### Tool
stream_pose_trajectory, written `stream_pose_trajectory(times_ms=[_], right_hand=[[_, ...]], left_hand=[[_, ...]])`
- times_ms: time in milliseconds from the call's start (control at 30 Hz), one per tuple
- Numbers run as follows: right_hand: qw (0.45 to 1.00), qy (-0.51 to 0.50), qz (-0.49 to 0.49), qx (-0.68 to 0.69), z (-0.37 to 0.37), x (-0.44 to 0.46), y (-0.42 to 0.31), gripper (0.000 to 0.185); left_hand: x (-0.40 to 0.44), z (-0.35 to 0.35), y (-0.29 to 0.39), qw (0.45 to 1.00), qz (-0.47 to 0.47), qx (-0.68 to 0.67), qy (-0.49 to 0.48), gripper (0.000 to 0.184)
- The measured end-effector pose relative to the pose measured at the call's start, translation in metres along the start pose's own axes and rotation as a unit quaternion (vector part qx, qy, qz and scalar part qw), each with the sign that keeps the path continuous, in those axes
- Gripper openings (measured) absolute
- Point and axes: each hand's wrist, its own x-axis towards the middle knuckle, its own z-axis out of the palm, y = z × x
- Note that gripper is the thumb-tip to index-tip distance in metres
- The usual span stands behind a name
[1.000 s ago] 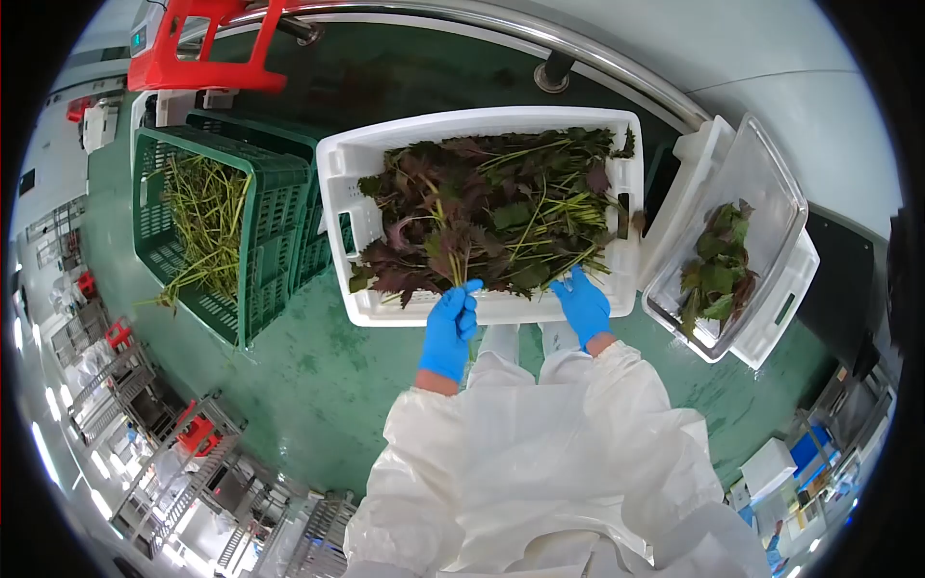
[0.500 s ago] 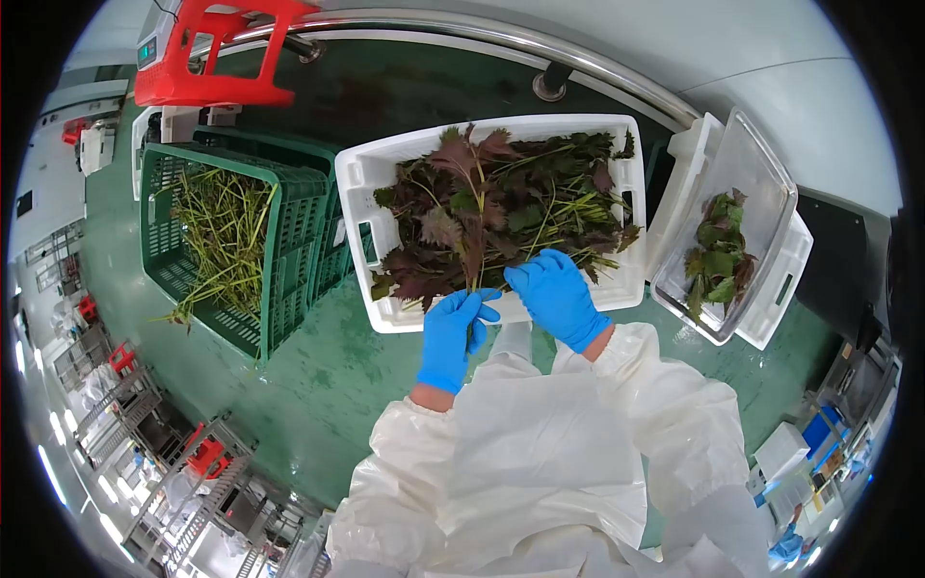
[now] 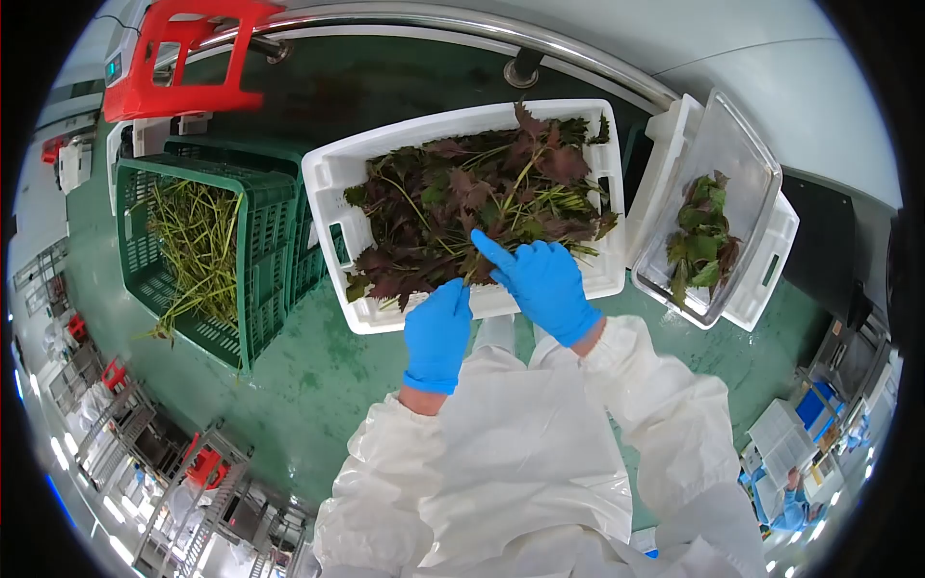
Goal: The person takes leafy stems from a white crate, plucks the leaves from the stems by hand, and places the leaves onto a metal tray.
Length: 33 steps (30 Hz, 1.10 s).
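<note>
Purple-green perilla sprigs [image 3: 434,183] fill a white plastic crate [image 3: 323,183] in front of me. My left hand [image 3: 437,332], in a blue glove, is closed at the crate's near rim, its fingertips pinching the lower end of a perilla stem. That sprig leans up and right over the pile. My right hand [image 3: 547,294], also gloved in blue, is over the near rim, palm down. Its index finger stretches left against the leaves beside the held stem, while the other fingers are bent. Its thumb is mostly hidden.
Left of the crate, a green basket [image 3: 265,279] holds bare stems [image 3: 193,250]. At right, a clear tub [image 3: 752,144] with picked leaves [image 3: 703,236] rests on white crates [image 3: 771,260]. A red stool [image 3: 183,96] and a steel rail [image 3: 434,14] are behind.
The sprig held upright by my left hand has tipped to the right across the pile. My right index finger has stretched out leftward. The whole view has shifted slightly.
</note>
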Motion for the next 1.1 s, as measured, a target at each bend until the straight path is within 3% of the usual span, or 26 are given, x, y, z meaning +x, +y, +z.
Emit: stream_pose_trajectory(times_ms=[133, 233, 333, 367, 433, 467, 567, 700, 733, 933, 1033, 1100], right_hand=[[0.983, 0.038, -0.140, -0.109, 0.015, 0.003, 0.016, 0.052], [0.982, 0.033, -0.154, -0.108, 0.011, 0.002, 0.014, 0.029], [0.989, 0.023, -0.019, 0.146, 0.006, 0.002, 0.007, 0.011], [0.953, 0.083, 0.090, 0.279, 0.012, 0.001, 0.011, 0.008], [0.785, 0.190, 0.291, 0.513, 0.030, -0.002, 0.021, 0.004], [0.780, 0.196, 0.284, 0.522, 0.019, -0.005, 0.033, 0.002], [0.786, 0.267, 0.280, 0.482, 0.007, -0.012, 0.051, 0.006], [0.912, 0.167, 0.227, 0.298, 0.022, -0.013, 0.057, 0.018], [0.957, 0.107, 0.190, 0.190, 0.018, -0.015, 0.056, 0.014], [0.998, 0.009, 0.067, 0.013, 0.043, -0.023, 0.074, 0.011], [0.994, -0.035, 0.077, 0.071, 0.038, -0.024, 0.085, 0.002], [0.974, 0.058, 0.140, 0.168, 0.061, -0.026, 0.105, 0.005]], left_hand=[[0.000, -0.001, 0.009, 0.999, 0.007, 0.030, -0.014, 0.016], [0.000, 0.006, 0.003, 1.000, -0.010, 0.003, 0.011, 0.016], [-0.002, 0.004, 0.013, 0.995, -0.047, -0.076, -0.051, 0.016], [-0.003, 0.003, 0.015, 0.993, -0.062, -0.087, -0.053, 0.016], [-0.007, 0.003, 0.018, 0.988, -0.096, -0.108, -0.055, 0.017], [-0.009, 0.003, 0.018, 0.986, -0.100, -0.122, -0.050, 0.017], [-0.014, -0.005, 0.022, 0.981, -0.120, -0.143, -0.047, 0.017], [-0.018, -0.007, 0.027, 0.979, -0.120, -0.158, -0.044, 0.018], [-0.020, -0.007, 0.025, 0.979, -0.114, -0.164, -0.039, 0.019], [-0.024, -0.020, 0.029, 0.979, -0.132, -0.137, -0.066, 0.017], [-0.024, -0.028, 0.030, 0.977, -0.137, -0.117, -0.114, 0.016], [-0.025, -0.031, 0.032, 0.944, -0.222, -0.185, -0.157, 0.019]])
